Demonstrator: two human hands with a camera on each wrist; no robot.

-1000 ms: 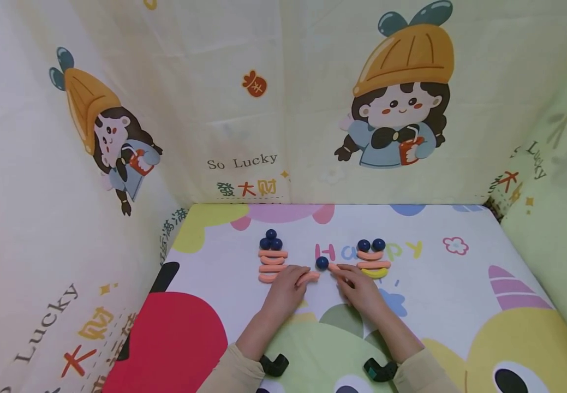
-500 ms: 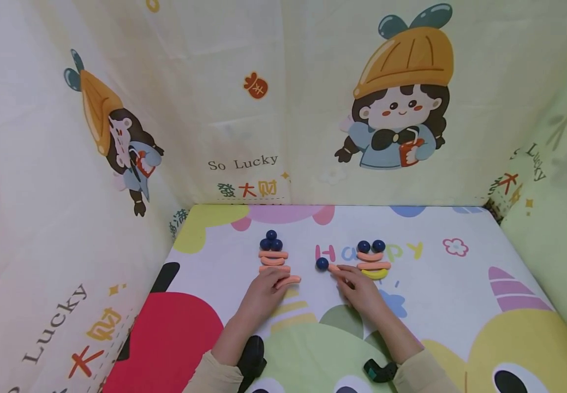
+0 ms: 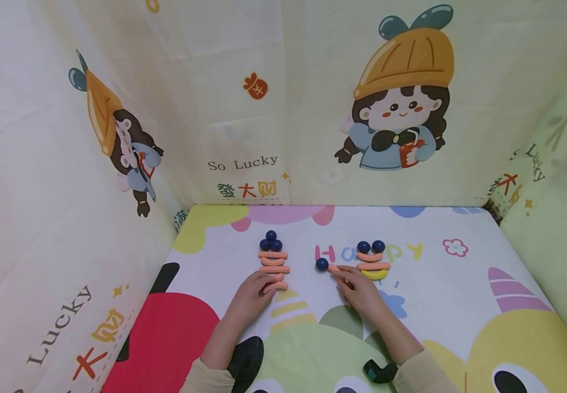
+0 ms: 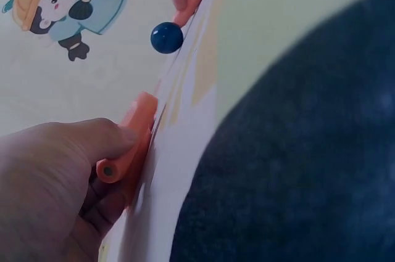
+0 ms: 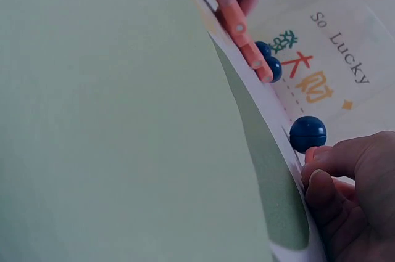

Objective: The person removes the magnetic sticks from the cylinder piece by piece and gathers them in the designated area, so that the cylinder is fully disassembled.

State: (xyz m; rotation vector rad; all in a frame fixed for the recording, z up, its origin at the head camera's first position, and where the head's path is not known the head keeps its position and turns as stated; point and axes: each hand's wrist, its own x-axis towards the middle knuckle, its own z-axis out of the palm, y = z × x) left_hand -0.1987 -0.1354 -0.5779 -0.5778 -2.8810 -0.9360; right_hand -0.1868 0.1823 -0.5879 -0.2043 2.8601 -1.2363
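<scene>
My left hand [image 3: 250, 295] pinches a curved orange magnetic rod [image 3: 278, 286] at the near end of the left column. Its thumb lies along the rod [image 4: 137, 127] in the left wrist view. That column has several orange rods [image 3: 274, 269], straight and curved, topped by three dark blue balls [image 3: 270, 244]. My right hand [image 3: 362, 292] pinches another orange rod [image 3: 333, 268], whose far end meets a blue ball [image 3: 322, 264]. The fingers partly cover this rod [image 5: 310, 155] in the right wrist view. Whether the left-hand rod touches the column, I cannot tell.
Right of centre lies a second figure with two blue balls [image 3: 379, 246], orange rods [image 3: 374, 266] and a curved yellow rod [image 3: 374, 274]. A patterned cloth covers the table [image 3: 440, 295]. Printed curtains [image 3: 312, 109] enclose its back and sides.
My left hand has moved left and slightly nearer with the curved rod, uncovering more of the left column. The right hand stays put with its rod and ball.
</scene>
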